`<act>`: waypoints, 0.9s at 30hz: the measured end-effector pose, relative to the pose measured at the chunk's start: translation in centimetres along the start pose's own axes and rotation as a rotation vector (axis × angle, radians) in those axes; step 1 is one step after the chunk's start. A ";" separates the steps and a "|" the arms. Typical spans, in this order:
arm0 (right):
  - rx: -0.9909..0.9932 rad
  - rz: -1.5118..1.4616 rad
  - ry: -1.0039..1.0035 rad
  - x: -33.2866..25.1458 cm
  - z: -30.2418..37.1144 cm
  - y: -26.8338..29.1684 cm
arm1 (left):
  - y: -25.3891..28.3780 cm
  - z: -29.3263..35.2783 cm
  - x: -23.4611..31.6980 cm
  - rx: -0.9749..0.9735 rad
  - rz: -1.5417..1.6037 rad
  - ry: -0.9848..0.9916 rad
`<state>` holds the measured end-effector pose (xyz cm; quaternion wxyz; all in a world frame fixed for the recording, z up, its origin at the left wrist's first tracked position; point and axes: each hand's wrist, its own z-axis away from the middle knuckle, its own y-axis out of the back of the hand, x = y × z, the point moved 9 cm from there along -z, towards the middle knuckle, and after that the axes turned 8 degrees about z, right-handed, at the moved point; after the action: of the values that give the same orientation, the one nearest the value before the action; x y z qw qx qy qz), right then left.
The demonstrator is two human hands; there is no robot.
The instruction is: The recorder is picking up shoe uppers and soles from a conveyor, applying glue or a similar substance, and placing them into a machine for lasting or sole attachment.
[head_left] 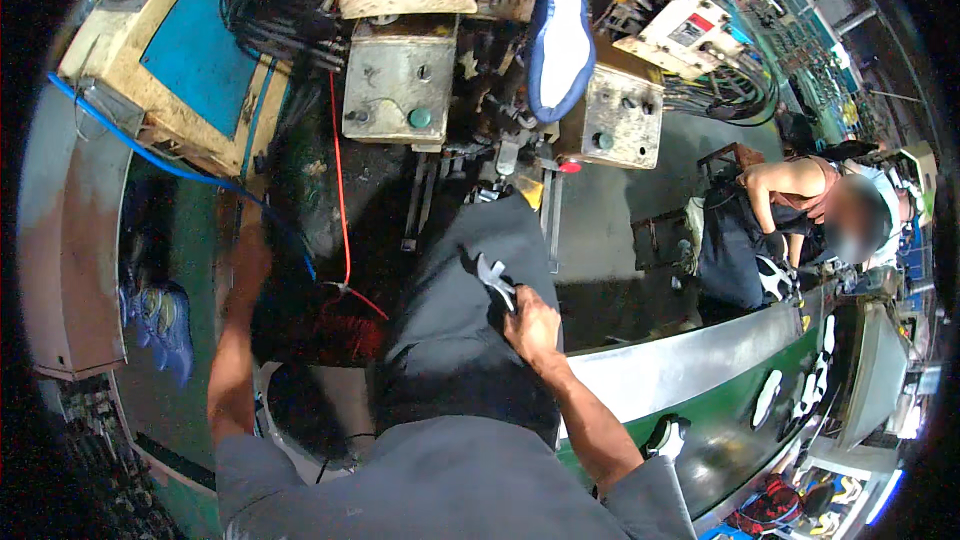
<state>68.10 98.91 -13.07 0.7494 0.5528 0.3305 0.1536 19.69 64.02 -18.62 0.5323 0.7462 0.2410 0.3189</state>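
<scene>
My right hand is closed around a pair of metal lasting pincers, whose jaws point up and to the left. Hand and pincers are over my dark trouser leg. On the left, my left hand reaches forward beside the tan machine cabinet. It is dim and smeared, so its fingers cannot be made out. Ahead of my knees, a shoe upper with a white bottom and blue rim sits sole up on the machine.
Metal control boxes flank the shoe, with black hoses nearby. A blue air hose and a red hose hang on the left. Blue shoe uppers are low left. A green conveyor carries shoe parts; a co-worker sits right.
</scene>
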 end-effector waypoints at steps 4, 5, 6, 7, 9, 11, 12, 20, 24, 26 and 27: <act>-0.007 -0.022 0.024 -0.4 0.0 0.1 | 2.9 -13.1 23.9 0.106 0.617 -0.369; 0.072 0.001 0.062 -0.2 0.1 -0.1 | 2.7 -15.9 28.2 0.024 0.801 -0.182; 0.094 -0.010 0.052 0.2 0.2 -0.2 | 3.4 -18.9 33.4 -0.065 0.983 -0.148; 0.113 -0.023 0.047 0.4 0.1 -0.2 | 4.2 -21.7 38.2 -0.154 1.159 -0.110; 0.115 -0.059 0.025 1.2 0.2 -0.2 | 5.1 -25.6 46.8 -0.269 1.507 0.008; 0.139 -0.105 0.032 1.3 0.3 -0.1 | 1.8 -29.9 50.8 -0.536 1.925 0.121; 0.134 -0.143 0.000 1.9 0.2 -0.1 | 1.8 -30.8 51.9 -0.577 1.917 0.141; 0.341 -0.588 -0.216 6.8 2.3 3.1 | 11.9 -24.5 54.7 -0.375 1.447 -0.205; 0.356 -0.515 -0.242 8.4 2.9 4.4 | 14.6 -14.4 52.8 -0.211 1.188 -0.450; 0.370 -0.453 -0.258 9.6 3.3 5.1 | 12.0 -9.2 51.1 -0.335 1.241 -0.357; 0.371 -0.390 -0.247 10.2 3.0 5.6 | 10.1 -6.8 50.2 -0.398 1.293 -0.311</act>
<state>78.31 104.74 -10.66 0.6856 0.6209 0.3590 -0.1246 49.02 100.28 3.49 0.3905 0.6652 -0.3942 0.4996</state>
